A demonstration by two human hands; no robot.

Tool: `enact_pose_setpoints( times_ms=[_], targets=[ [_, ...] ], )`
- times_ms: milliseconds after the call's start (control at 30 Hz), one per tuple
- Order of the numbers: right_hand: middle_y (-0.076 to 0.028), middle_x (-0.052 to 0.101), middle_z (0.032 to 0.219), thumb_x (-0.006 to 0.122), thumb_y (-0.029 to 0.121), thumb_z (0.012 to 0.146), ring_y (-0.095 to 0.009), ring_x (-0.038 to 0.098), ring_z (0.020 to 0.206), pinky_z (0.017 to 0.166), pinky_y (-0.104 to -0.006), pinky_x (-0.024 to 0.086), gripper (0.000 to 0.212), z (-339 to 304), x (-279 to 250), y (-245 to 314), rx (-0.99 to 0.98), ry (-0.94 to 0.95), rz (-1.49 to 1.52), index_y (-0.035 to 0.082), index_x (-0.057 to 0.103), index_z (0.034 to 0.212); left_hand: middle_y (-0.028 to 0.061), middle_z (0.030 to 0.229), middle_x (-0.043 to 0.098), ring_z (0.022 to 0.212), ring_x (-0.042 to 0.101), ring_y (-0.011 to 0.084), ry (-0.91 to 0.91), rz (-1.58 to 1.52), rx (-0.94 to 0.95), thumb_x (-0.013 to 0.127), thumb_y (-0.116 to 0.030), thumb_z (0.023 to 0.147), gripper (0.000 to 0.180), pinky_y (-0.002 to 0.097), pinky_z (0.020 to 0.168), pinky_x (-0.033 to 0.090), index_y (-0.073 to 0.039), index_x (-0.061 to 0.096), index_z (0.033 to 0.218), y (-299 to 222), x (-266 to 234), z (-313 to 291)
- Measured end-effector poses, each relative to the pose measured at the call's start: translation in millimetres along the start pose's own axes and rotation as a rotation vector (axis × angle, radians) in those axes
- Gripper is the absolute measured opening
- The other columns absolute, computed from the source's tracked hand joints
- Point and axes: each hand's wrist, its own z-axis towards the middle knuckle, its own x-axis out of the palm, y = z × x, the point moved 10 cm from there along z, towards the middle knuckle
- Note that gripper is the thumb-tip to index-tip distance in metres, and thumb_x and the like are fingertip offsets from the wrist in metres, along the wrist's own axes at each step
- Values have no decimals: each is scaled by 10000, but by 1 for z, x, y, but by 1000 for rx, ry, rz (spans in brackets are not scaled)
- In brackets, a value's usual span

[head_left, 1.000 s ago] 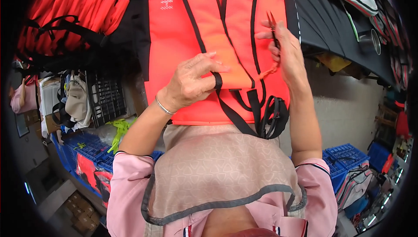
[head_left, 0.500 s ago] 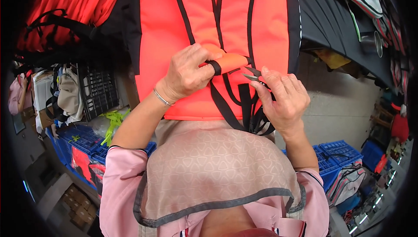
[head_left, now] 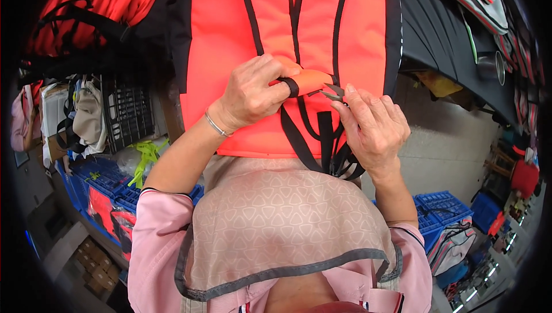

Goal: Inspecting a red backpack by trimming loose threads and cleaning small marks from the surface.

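A bright orange-red fabric article (head_left: 230, 31) with black piping and black side panels lies in front of me. My left hand (head_left: 253, 91) is closed on a pinched-up fold of it, with a black band (head_left: 290, 87) looped near my fingers. My right hand (head_left: 376, 123) is closed around a small pair of thread snips (head_left: 334, 92). Their blades point left, slightly parted, with the tips close to the fold's right end. Whether they touch the fabric I cannot tell. Black straps (head_left: 299, 137) hang below the fold toward my lap, partly hidden by my right hand.
More orange-red articles (head_left: 92, 8) are piled at the far left. A black-covered surface (head_left: 443, 42) on the right bears a metal cup (head_left: 490, 68) and grey bags. Blue plastic crates (head_left: 440, 209) stand low right, with others (head_left: 109, 180) low left beside a black crate (head_left: 129, 109).
The snips' blades have come slightly nearer the fold's right end. My left hand keeps its pinch, and the view has shifted a little.
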Motion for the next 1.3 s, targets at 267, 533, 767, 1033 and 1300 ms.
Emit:
enact_pose_setpoints(
  times_ms=[267,533,767,1033,1300],
  targets=[
    [-2,667,818,835,231,719,-132,567,601,522,-267,417,322,1,2,1,1,28,-29,84,726,984,66,889,659,707,614,193,12,-7,-15,690,-15,670,158,309,566,490,-48,537,642,1,2,0],
    [-1,666,811,838,207,712,-137,555,588,510,-276,416,350,-1,7,-1,-48,18,43,86,713,1016,37,851,653,680,620,209,21,-26,-14,759,-18,631,260,318,554,488,-87,734,880,4,2,-1],
    [-21,686,826,827,125,751,-135,607,638,557,-271,471,267,-3,29,-27,163,79,425,52,715,982,40,882,665,724,604,215,21,-119,-132,711,42,602,163,320,581,506,-40,638,722,16,3,-1],
    [-76,712,961,769,98,858,-96,660,864,789,-242,539,262,-24,81,-50,867,332,1148,-36,655,1051,53,793,650,753,619,226,112,-325,-389,801,-6,648,262,339,678,510,-63,740,897,40,10,-1],
    [-81,704,928,749,115,881,-120,668,899,827,-255,539,285,-2,81,-52,784,384,1024,-52,628,1079,61,803,667,763,638,204,138,-492,-497,830,-62,700,294,317,688,514,-91,765,986,51,11,2]
  ],
)
